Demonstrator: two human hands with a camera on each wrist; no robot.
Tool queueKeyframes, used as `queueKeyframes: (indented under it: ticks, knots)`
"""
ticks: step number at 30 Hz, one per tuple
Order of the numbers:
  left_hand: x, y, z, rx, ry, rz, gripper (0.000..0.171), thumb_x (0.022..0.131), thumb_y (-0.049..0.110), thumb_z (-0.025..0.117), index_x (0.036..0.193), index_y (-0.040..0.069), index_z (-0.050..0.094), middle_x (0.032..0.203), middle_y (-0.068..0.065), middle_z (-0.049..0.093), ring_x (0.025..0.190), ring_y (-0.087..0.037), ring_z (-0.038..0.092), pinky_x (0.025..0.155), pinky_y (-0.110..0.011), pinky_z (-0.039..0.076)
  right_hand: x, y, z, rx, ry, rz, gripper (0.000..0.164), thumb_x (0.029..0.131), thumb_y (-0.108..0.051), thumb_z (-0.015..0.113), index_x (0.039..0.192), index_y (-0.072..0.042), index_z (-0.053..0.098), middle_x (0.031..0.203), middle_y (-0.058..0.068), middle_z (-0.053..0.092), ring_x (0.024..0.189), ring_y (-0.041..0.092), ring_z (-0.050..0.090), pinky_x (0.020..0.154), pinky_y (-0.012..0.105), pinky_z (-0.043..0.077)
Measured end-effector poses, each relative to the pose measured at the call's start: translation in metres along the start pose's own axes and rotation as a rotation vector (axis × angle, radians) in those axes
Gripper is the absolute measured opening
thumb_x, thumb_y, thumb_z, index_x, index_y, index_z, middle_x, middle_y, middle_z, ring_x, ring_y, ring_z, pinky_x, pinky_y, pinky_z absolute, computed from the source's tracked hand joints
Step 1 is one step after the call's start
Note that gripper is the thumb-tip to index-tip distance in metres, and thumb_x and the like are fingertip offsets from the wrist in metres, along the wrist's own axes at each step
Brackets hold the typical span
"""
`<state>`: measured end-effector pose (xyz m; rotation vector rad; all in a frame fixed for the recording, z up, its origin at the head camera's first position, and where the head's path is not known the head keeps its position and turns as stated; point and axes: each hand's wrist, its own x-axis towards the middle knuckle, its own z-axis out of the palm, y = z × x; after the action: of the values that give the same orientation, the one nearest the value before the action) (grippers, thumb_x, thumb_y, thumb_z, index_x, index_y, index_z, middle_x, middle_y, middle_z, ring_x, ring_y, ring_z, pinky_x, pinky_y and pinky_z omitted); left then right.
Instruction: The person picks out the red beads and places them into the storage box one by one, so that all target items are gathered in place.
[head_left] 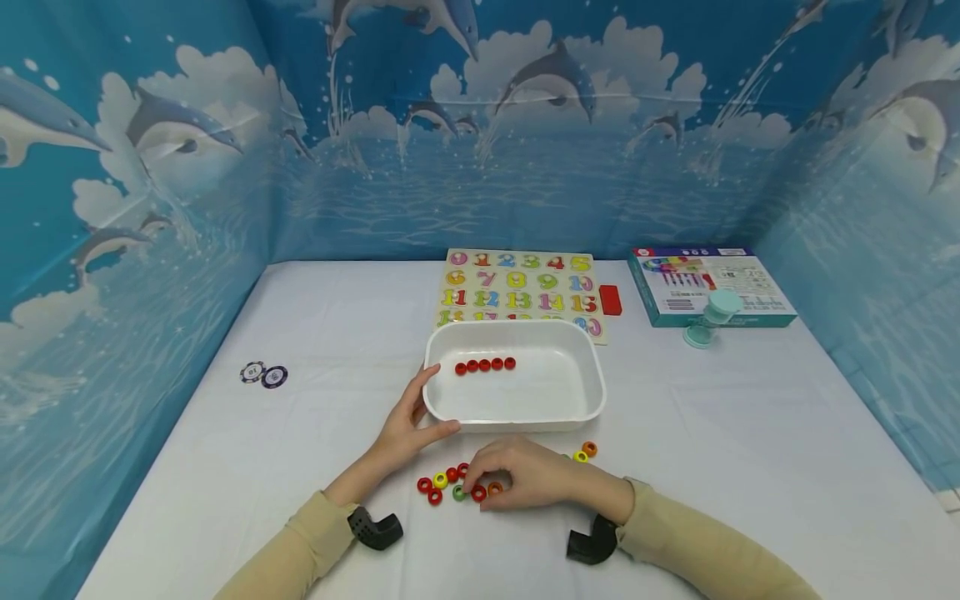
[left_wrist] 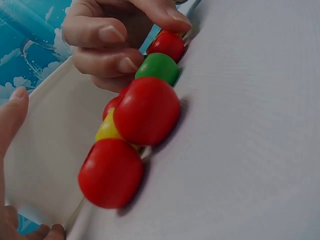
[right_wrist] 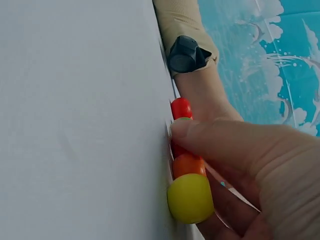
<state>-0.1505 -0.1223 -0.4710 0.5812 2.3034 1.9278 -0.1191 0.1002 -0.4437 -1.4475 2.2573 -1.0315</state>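
A white plastic tray (head_left: pixel 525 404) stands mid-table with several red beads (head_left: pixel 484 365) lined up inside. My left hand (head_left: pixel 405 425) holds its near-left corner, thumb along the front rim and fingers on the left side. In front of the tray lie loose beads in red, yellow, green and orange. Over them, my right hand (head_left: pixel 528 473) has curled thumb and fingers around a red bead (head_left: pixel 478 494), beside a green bead (head_left: pixel 459 493). In the right wrist view the thumb (right_wrist: pixel 185 129) covers part of the beads, with a yellow bead (right_wrist: pixel 191 199) closest.
Behind the tray lies a number board (head_left: pixel 517 283), partly hidden by it, with a red block (head_left: pixel 611 300) alongside. A flat box (head_left: pixel 712 287) and a mint-green hourglass-shaped item (head_left: pixel 711 319) are at the back right. Two round chips (head_left: pixel 274 377) lie at the left.
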Motion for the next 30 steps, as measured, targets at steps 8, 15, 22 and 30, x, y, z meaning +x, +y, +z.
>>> queueKeyframes:
  ticks: [8, 15, 22, 30]
  knots:
    - [0.0, 0.001, 0.001, 0.002, -0.002, -0.001, 0.084, 0.074, 0.023, 0.074, 0.141, 0.019, 0.024, 0.148, 0.001, 0.005, 0.131, -0.025, 0.02, 0.103, -0.034, 0.026, -0.001, 0.0, 0.0, -0.05, 0.009, 0.064, 0.021, 0.077, -0.022, 0.07, 0.096, -0.028, 0.065, 0.093, -0.023, 0.057, 0.086, -0.005, 0.051, 0.076, 0.015, 0.044]
    - [0.0, 0.0, 0.0, -0.002, 0.002, 0.005, 0.084, 0.073, 0.022, 0.074, 0.141, 0.019, 0.023, 0.148, 0.0, 0.006, 0.132, -0.023, 0.019, 0.103, -0.035, 0.026, 0.001, -0.02, -0.026, -0.016, -0.044, 0.024, 0.018, 0.08, -0.02, 0.068, 0.097, -0.023, 0.065, 0.092, -0.02, 0.058, 0.085, -0.001, 0.053, 0.077, 0.017, 0.046]
    - [-0.002, 0.013, 0.0, -0.024, -0.012, -0.001, 0.083, 0.075, 0.013, 0.072, 0.141, 0.013, 0.021, 0.148, -0.006, 0.003, 0.132, -0.025, 0.015, 0.104, -0.042, 0.023, 0.015, -0.034, -0.085, 0.013, 0.052, 0.015, 0.021, 0.079, -0.02, 0.068, 0.099, -0.026, 0.062, 0.095, -0.012, 0.06, 0.085, 0.003, 0.053, 0.075, 0.023, 0.049]
    - [-0.004, 0.029, 0.002, -0.006, -0.021, -0.016, 0.082, 0.076, 0.012, 0.072, 0.141, 0.01, 0.021, 0.147, -0.015, 0.004, 0.131, -0.032, 0.017, 0.103, -0.044, 0.024, 0.054, -0.008, -0.132, 0.142, 0.098, 0.108, 0.028, 0.075, -0.02, 0.073, 0.1, -0.014, 0.064, 0.095, -0.006, 0.062, 0.083, 0.012, 0.057, 0.076, 0.029, 0.05]
